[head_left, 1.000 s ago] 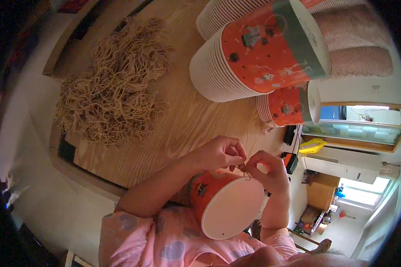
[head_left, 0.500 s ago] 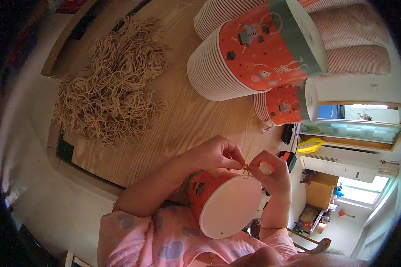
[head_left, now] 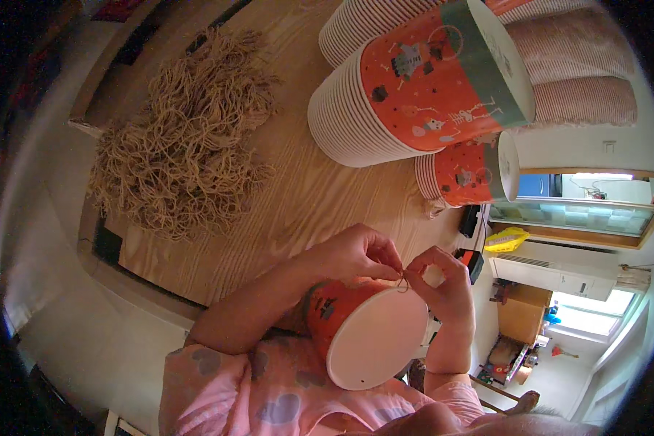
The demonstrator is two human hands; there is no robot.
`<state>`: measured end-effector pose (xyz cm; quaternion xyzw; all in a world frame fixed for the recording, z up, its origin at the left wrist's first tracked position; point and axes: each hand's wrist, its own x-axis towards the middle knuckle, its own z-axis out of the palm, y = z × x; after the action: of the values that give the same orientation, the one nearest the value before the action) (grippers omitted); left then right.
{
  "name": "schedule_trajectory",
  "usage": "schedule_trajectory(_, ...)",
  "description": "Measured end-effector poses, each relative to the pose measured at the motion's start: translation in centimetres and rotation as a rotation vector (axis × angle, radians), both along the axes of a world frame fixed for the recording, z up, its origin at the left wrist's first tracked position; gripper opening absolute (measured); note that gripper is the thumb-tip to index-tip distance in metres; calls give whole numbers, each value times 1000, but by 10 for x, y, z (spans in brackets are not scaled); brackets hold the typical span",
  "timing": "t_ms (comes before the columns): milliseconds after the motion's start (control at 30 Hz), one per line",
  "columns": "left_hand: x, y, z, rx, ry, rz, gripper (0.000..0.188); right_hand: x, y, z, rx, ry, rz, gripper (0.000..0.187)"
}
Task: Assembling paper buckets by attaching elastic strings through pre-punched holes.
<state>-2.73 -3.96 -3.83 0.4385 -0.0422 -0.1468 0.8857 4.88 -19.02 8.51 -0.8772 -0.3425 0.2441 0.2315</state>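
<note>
An orange-red printed paper bucket (head_left: 325,309) rests against my front, its wide white round end turned up toward me. A small dark hole shows near the lower edge of that end. At the opposite edge, a thin piece of twine (head_left: 402,288) makes a small loop. My left hand (head_left: 365,254) pinches the twine between thumb and forefinger from the left. From the right, my right hand (head_left: 441,277) pinches it too, thumb and finger forming a ring. Both sets of fingertips nearly meet there; the knot, if any, is too small to make out.
A big heap of tan twine lengths (head_left: 185,149) lies on the wooden table (head_left: 305,196) at the left. Tall stacks of similar buckets (head_left: 436,83) lie on their sides at the far right, beside wrapped stacks (head_left: 581,102). A yellow bag (head_left: 506,239) is farther right.
The twine between my fingertips has shifted slightly, and its loop now hangs a little differently at the bucket's edge. Both hands keep their pinch in nearly the same place.
</note>
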Motion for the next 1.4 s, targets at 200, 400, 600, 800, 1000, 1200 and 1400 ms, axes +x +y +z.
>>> schedule_trajectory(200,0,-3,-1,53,23,15,19,-2,-1,2,-1,-22,65,9)
schedule_trajectory(400,4,-3,-3,57,-23,38,15,2,-4,2,54,-74,29,9)
schedule_trajectory(600,4,-2,-4,43,-73,104,11,2,-14,-10,122,153,-20,9)
schedule_trajectory(800,3,-3,-9,26,-69,124,10,0,-16,-22,182,382,-52,18)
schedule_trajectory(1000,2,0,-12,28,-91,81,14,3,-14,-20,208,572,-185,31)
schedule_trajectory(1200,-1,8,-6,29,-36,37,13,4,-21,-20,255,553,-222,30)
schedule_trajectory(1400,-1,11,-12,134,-58,-8,15,5,-20,-21,299,582,-186,30)
